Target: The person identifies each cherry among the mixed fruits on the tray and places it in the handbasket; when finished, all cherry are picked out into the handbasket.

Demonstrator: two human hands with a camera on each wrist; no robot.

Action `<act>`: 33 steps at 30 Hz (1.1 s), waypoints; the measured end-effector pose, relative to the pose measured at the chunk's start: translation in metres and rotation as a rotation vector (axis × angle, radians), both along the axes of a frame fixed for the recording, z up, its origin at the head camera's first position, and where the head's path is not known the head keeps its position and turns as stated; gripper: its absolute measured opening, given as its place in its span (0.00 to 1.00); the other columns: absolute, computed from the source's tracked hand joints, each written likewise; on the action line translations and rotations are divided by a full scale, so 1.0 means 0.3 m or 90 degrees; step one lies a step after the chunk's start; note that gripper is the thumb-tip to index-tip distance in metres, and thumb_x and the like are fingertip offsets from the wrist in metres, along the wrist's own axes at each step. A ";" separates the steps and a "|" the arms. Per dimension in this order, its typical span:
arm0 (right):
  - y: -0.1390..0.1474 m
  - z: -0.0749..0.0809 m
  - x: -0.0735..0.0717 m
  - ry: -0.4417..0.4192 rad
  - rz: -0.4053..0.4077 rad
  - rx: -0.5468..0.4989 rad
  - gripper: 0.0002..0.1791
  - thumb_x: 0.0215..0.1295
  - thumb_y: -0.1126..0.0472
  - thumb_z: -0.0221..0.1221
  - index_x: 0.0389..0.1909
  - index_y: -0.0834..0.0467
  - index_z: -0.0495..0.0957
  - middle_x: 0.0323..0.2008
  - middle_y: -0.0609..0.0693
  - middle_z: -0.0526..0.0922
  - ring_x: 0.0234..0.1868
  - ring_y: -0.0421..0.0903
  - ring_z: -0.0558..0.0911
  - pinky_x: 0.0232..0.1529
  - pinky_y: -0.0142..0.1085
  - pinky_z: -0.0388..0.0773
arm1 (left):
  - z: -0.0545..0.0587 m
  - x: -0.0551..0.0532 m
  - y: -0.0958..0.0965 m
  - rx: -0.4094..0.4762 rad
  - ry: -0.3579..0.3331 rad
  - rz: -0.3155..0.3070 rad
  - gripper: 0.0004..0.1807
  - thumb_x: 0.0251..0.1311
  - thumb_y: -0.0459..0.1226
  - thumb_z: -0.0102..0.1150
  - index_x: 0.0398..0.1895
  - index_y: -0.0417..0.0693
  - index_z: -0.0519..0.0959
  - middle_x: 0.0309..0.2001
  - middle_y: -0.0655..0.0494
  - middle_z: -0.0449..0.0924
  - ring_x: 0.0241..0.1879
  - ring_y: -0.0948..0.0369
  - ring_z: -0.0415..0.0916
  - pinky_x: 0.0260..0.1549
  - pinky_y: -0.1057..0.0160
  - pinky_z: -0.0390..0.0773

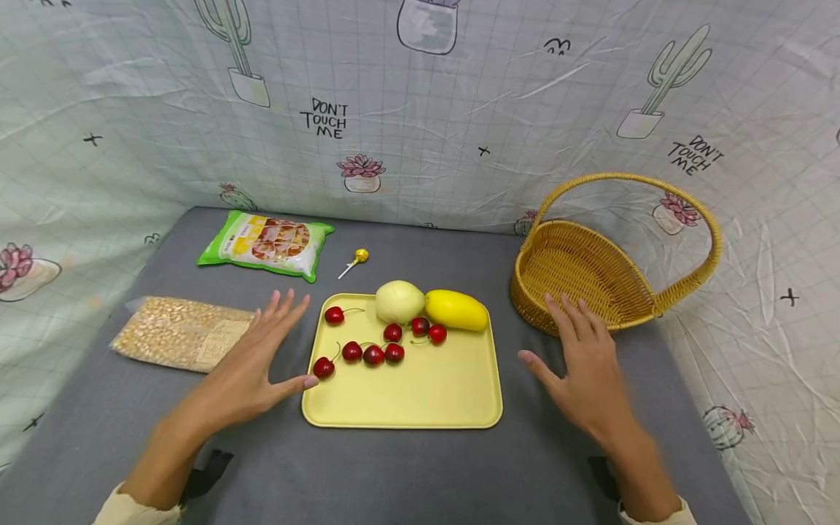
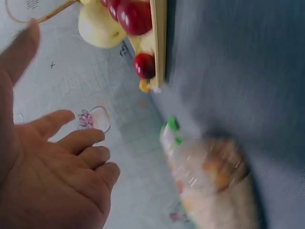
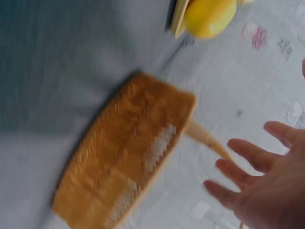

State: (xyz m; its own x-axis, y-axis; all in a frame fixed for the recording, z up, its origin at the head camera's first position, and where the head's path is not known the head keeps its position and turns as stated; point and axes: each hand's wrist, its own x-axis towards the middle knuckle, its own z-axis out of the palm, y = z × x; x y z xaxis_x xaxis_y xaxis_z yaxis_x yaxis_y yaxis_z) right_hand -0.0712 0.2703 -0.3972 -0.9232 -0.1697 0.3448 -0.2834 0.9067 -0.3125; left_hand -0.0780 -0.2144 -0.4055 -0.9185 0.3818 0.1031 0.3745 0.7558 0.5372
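My left hand (image 1: pixel 252 364) hovers with fingers spread and thumb out, between the clear bag of corn kernels (image 1: pixel 177 332) and the left side of the yellow tray (image 1: pixel 433 394). Nothing is in it. On the right, my right hand (image 1: pixel 584 372) is held in the air, fingers apart and holding nothing, in front of the wicker basket (image 1: pixel 571 270). Several dark red cherries (image 1: pixel 373 356) lie on the tray. A pale round fruit (image 1: pixel 399 302) and a yellow oblong fruit (image 1: pixel 456 310) sit at its back edge. In the right wrist view the basket (image 3: pixel 128 152) is blurred.
A green and white printed food packet (image 1: pixel 265 244) lies at the back left of the grey table (image 1: pixel 420 474). Beside it is a lollipop with a yellow wrapper (image 1: pixel 361 255). A printed cloth (image 1: pixel 420 109) hangs behind. The basket's tall handle (image 1: pixel 712 240) arches up and leans right.
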 end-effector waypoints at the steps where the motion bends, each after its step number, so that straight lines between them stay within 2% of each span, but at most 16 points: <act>1: -0.011 -0.009 0.000 0.011 0.017 -0.018 0.52 0.65 0.42 0.73 0.85 0.46 0.58 0.80 0.62 0.66 0.80 0.67 0.62 0.76 0.72 0.58 | -0.007 0.004 0.002 0.024 -0.019 0.005 0.62 0.60 0.52 0.78 0.89 0.62 0.46 0.88 0.45 0.40 0.87 0.41 0.35 0.79 0.26 0.46; 4: -0.049 -0.035 0.001 0.036 0.062 -0.073 0.50 0.60 0.50 0.78 0.82 0.48 0.65 0.76 0.57 0.73 0.74 0.60 0.70 0.74 0.62 0.65 | -0.024 0.022 0.008 0.063 -0.057 0.026 0.62 0.57 0.51 0.80 0.88 0.66 0.48 0.87 0.43 0.47 0.86 0.39 0.43 0.71 0.18 0.54; 7: -0.092 -0.054 0.001 0.040 0.097 -0.118 0.48 0.57 0.53 0.80 0.79 0.47 0.71 0.71 0.51 0.79 0.67 0.53 0.75 0.69 0.55 0.71 | -0.040 0.042 0.017 0.069 -0.068 0.043 0.61 0.57 0.50 0.81 0.88 0.65 0.51 0.85 0.40 0.54 0.83 0.36 0.52 0.69 0.19 0.59; 11: -0.145 -0.069 -0.006 0.016 0.129 -0.154 0.39 0.57 0.53 0.80 0.71 0.47 0.79 0.62 0.47 0.85 0.60 0.48 0.79 0.64 0.54 0.77 | -0.063 0.061 0.027 0.067 -0.070 0.065 0.57 0.56 0.44 0.81 0.87 0.59 0.57 0.81 0.34 0.61 0.78 0.33 0.62 0.69 0.26 0.66; 15: -0.189 -0.073 -0.024 -0.022 0.151 -0.161 0.31 0.58 0.51 0.79 0.64 0.50 0.84 0.55 0.48 0.88 0.55 0.47 0.82 0.60 0.52 0.82 | -0.084 0.069 0.033 0.065 -0.065 0.079 0.53 0.56 0.39 0.81 0.84 0.52 0.63 0.76 0.30 0.67 0.75 0.32 0.67 0.68 0.28 0.70; 20: -0.240 -0.077 -0.066 -0.071 0.176 -0.147 0.26 0.59 0.54 0.79 0.60 0.51 0.87 0.51 0.50 0.89 0.50 0.50 0.83 0.49 0.45 0.83 | -0.098 0.069 0.042 0.057 -0.072 0.087 0.49 0.56 0.36 0.80 0.82 0.47 0.66 0.74 0.30 0.70 0.73 0.32 0.69 0.67 0.27 0.70; 25: -0.292 -0.086 -0.111 -0.099 0.172 -0.104 0.23 0.59 0.58 0.79 0.56 0.52 0.89 0.51 0.51 0.89 0.46 0.51 0.86 0.44 0.42 0.84 | -0.103 0.063 0.052 0.048 -0.088 0.103 0.48 0.57 0.35 0.79 0.82 0.47 0.66 0.75 0.34 0.71 0.74 0.32 0.68 0.68 0.27 0.69; 28: -0.324 -0.085 -0.132 -0.108 0.172 -0.074 0.22 0.58 0.60 0.79 0.54 0.52 0.89 0.50 0.50 0.90 0.45 0.50 0.88 0.41 0.41 0.85 | -0.108 0.059 0.056 0.048 -0.097 0.109 0.47 0.58 0.35 0.78 0.81 0.46 0.67 0.73 0.39 0.75 0.74 0.33 0.68 0.69 0.28 0.69; 33: -0.369 -0.084 -0.155 -0.094 0.187 -0.002 0.20 0.59 0.64 0.78 0.54 0.53 0.90 0.51 0.48 0.88 0.44 0.46 0.86 0.39 0.39 0.85 | -0.116 0.053 0.061 0.048 -0.104 0.122 0.46 0.59 0.35 0.78 0.81 0.46 0.68 0.70 0.45 0.79 0.75 0.34 0.67 0.69 0.29 0.70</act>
